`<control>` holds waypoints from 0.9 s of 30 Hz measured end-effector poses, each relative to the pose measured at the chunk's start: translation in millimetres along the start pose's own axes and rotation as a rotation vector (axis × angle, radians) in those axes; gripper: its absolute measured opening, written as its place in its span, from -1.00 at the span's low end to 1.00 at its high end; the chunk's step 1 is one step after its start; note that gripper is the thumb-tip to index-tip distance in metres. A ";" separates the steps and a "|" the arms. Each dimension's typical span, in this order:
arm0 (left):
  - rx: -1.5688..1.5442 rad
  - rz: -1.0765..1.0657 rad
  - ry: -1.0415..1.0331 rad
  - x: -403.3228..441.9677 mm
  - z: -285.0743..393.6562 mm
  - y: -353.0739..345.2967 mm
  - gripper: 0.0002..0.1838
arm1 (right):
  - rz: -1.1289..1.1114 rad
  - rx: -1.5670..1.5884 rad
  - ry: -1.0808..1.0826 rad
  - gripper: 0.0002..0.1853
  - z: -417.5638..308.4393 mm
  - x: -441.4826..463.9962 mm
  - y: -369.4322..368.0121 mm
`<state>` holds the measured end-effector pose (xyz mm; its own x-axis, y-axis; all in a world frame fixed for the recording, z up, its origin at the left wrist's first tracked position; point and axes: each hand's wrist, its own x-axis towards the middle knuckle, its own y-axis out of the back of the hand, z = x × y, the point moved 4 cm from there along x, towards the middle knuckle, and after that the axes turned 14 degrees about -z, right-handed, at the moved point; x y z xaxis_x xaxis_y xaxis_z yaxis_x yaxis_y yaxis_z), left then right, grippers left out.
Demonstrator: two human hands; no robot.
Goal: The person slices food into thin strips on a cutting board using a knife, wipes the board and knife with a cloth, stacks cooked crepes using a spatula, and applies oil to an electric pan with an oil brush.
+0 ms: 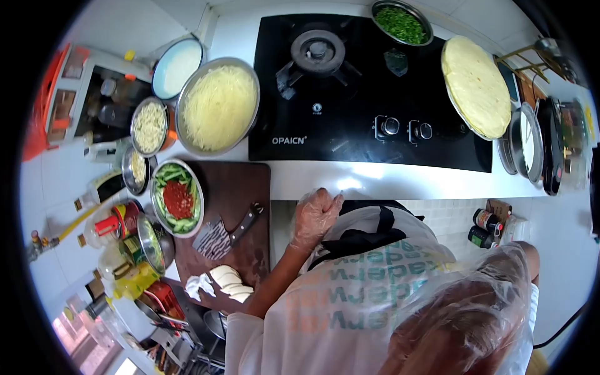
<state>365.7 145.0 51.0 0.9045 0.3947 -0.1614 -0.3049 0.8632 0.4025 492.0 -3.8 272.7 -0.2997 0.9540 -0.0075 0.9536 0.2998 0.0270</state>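
Observation:
My left hand (315, 215), in a clear plastic glove, is curled into a fist at the counter's front edge, by my waist. Nothing shows in its fingers. Close to the camera at lower right, my right arm (462, 312) is raised under clear plastic; its fingers cannot be made out. Left of my left hand, a patterned-blade cleaver (220, 237) lies on the dark cutting board (244, 187). A bowl of green strips topped with red paste (178, 199) sits at the board's left edge. White slices (231, 282) lie near the board's front.
A black gas stove (356, 94) fills the back middle. To its left stands a bowl of pale shreds (219, 107); behind it, a bowl of chopped greens (401, 25). A stack of flatbreads (476, 87) covers its right end. Bottles and jars (128, 256) crowd the left side.

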 end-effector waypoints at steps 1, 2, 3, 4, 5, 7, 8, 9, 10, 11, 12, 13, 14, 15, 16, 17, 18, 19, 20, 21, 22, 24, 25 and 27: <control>-0.017 0.029 0.022 -4.7 -3.8 2.3 -0.59 | -0.027 0.013 0.007 -0.59 -0.1 6.4 0.0; 0.033 0.075 -0.005 -9.4 -7.2 4.7 -0.59 | -0.054 0.027 0.020 -0.59 -0.8 13.3 -0.7; 0.013 0.096 0.015 -17.5 -13.1 11.6 -0.59 | -0.093 0.055 0.048 -0.59 -0.3 24.3 -0.4; -0.015 0.113 0.026 -21.9 -17.5 15.2 -0.59 | -0.122 0.082 0.070 -0.59 1.2 35.8 -0.1; -0.059 0.124 0.024 -25.0 -19.8 12.9 -0.58 | -0.132 0.111 0.075 -0.58 6.5 50.4 2.1; -0.071 0.135 0.090 -36.5 -27.6 12.6 -0.58 | -0.080 0.149 0.021 -0.58 30.2 83.6 10.7; -0.069 0.144 0.111 -42.5 -30.9 14.8 -0.58 | -0.006 0.149 -0.045 -0.58 52.6 101.2 18.3; -0.065 0.153 0.130 -47.4 -34.2 17.5 -0.58 | 0.101 0.126 -0.141 -0.58 81.5 115.4 31.9; -0.042 0.136 0.155 -51.3 -37.6 17.5 -0.60 | 0.210 0.092 -0.236 -0.58 116.2 126.5 48.6; -0.068 0.146 0.172 -55.4 -40.0 16.9 -0.61 | 0.294 0.006 -0.320 -0.56 155.6 130.7 67.9; -0.094 0.158 0.199 -61.3 -41.5 15.6 -0.61 | 0.326 -0.219 -0.391 -0.56 198.8 129.7 91.6; -0.117 0.175 0.231 -67.7 -44.5 14.4 -0.62 | 0.351 -0.442 -0.443 -0.55 239.6 127.6 113.8; -0.094 0.231 0.161 -73.9 -45.5 14.8 -0.64 | 0.409 -0.468 -0.396 -0.57 276.8 124.4 131.0; -0.096 0.273 0.176 -81.0 -51.5 13.6 -0.63 | 0.470 -0.488 -0.347 -0.59 299.8 129.5 140.3; -0.101 0.307 0.189 -89.1 -56.4 8.8 -0.62 | 0.447 -0.679 -0.449 -0.61 289.4 140.8 136.9; -0.110 0.338 0.203 -97.1 -59.1 3.2 -0.60 | 0.421 -0.875 -0.546 -0.64 276.7 149.9 132.6; -0.077 0.356 0.229 -104.5 -60.1 0.0 -0.62 | 0.401 -0.939 -0.609 -0.66 292.1 147.9 140.4; -0.065 0.373 0.272 -111.7 -61.1 -3.0 -0.62 | 0.365 -0.973 -0.614 -0.64 276.2 153.3 129.6; -0.054 0.386 0.314 -118.4 -61.3 -6.4 -0.62 | 0.358 -1.026 -0.566 -0.61 275.9 153.9 129.0; -0.048 0.394 0.356 -125.5 -59.2 -12.1 -0.62 | 0.351 -1.078 -0.521 -0.57 276.8 148.5 132.2; -0.100 0.432 0.368 -132.1 -55.4 -17.8 -0.62 | 0.339 -1.133 -0.473 -0.48 276.2 146.3 135.4; -0.184 0.514 0.383 -147.6 -48.5 -22.3 -0.62 | 0.348 -1.297 -0.328 -0.48 260.9 141.5 131.5; -0.148 0.534 0.409 -155.3 -43.4 -23.4 -0.62 | 0.355 -1.337 -0.331 -0.48 249.4 141.1 128.2; -0.083 0.570 0.464 -170.2 -33.1 -29.3 -0.62 | 0.298 -1.273 -0.282 -0.58 227.0 138.1 113.8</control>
<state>210.9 62.9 36.9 0.3858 0.8655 -0.3195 -0.7280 0.4983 0.4709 565.5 162.3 47.8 0.0772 0.9962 -0.0393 0.2448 0.0193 0.9694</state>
